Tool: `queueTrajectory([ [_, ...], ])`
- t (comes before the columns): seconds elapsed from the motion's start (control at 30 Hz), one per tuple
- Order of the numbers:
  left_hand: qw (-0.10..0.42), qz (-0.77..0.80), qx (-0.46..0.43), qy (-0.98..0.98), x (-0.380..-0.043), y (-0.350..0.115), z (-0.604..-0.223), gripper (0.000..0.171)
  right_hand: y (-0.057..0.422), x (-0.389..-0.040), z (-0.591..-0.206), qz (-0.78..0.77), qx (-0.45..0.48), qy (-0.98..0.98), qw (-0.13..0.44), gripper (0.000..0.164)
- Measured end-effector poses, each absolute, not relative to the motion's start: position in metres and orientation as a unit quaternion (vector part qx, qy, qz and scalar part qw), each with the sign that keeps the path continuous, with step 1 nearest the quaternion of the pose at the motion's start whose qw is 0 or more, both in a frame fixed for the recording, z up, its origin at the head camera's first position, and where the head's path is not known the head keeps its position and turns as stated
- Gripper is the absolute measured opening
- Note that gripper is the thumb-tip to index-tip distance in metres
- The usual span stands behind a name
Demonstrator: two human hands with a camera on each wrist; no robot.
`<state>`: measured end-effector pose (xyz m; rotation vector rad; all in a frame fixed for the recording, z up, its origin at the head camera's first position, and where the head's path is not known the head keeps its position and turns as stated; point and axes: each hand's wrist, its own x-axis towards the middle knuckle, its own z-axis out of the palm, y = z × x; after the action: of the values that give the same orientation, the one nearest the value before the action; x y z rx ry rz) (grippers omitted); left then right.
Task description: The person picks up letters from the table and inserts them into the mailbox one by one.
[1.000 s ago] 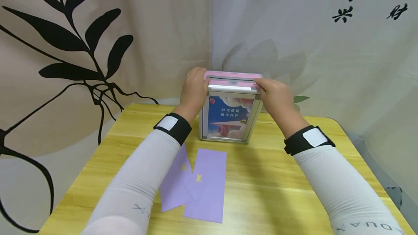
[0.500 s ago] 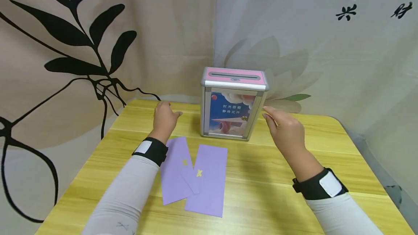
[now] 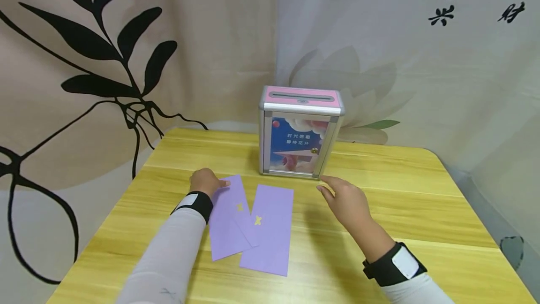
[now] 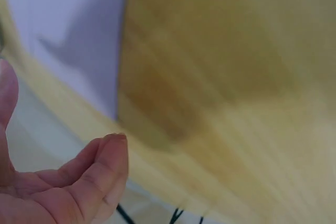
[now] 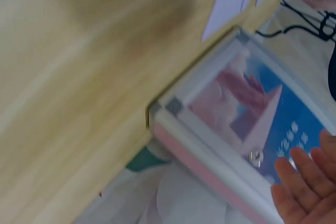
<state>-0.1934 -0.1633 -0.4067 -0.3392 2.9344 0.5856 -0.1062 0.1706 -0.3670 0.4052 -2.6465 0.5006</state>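
Two lilac envelopes lie overlapping at the middle of the table, each with a small yellow butterfly-shaped mark. My left hand (image 3: 206, 181) is over the upper left corner of the left envelope (image 3: 228, 222). In the left wrist view, thumb and fingers stand apart, and the hand's shadow falls on the envelope (image 4: 58, 30). The right envelope (image 3: 272, 233) lies in front of a pink and silver letter box (image 3: 295, 147), which stands upright with a slot in its top. My right hand (image 3: 349, 202), fingers loosely bent and holding nothing, hovers in front of the box's lower right corner.
The wood-grain table (image 3: 405, 191) has a rounded far right corner. Pale curtains (image 3: 228, 50) with printed black leaves and characters hang behind it. A small keyed lock (image 5: 255, 157) sits on the box's front panel.
Both hands have left the top of the letter box. The left hand has come down to the left envelope, and the right hand has dropped in front of the box. Box and envelopes stay put.
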Motion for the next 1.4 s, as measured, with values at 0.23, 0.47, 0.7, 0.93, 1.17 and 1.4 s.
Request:
queueTrajectory([
  [0.23, 0.117, 0.127, -0.144, 0.974, -0.195, -0.15, -0.417, 0.081, 0.16, -0.094, -0.39, 0.172, 0.151, -0.962, 0.149, 0.029],
  [0.47, 0.139, 0.097, -0.19, 0.967, -0.211, -0.141, -0.43, 0.072, 0.16, -0.091, -0.396, 0.171, 0.133, -0.969, 0.12, 0.03],
  [0.7, 0.168, 0.074, -0.198, 0.963, -0.216, -0.138, -0.427, 0.052, 0.168, -0.099, -0.4, 0.161, 0.11, -0.977, 0.088, 0.033],
  [0.93, 0.184, 0.075, -0.219, 0.955, -0.208, -0.142, -0.425, 0.067, 0.174, -0.101, -0.401, 0.155, 0.094, -0.982, 0.054, 0.035],
  [1.17, 0.169, 0.116, -0.233, 0.951, -0.209, -0.148, -0.43, 0.072, 0.177, -0.102, -0.4, 0.152, 0.098, -0.981, 0.066, 0.034],
  [1.4, 0.121, 0.136, -0.195, 0.964, -0.208, -0.166, -0.442, 0.05, 0.177, -0.102, -0.398, 0.154, 0.102, -0.981, 0.064, 0.034],
])
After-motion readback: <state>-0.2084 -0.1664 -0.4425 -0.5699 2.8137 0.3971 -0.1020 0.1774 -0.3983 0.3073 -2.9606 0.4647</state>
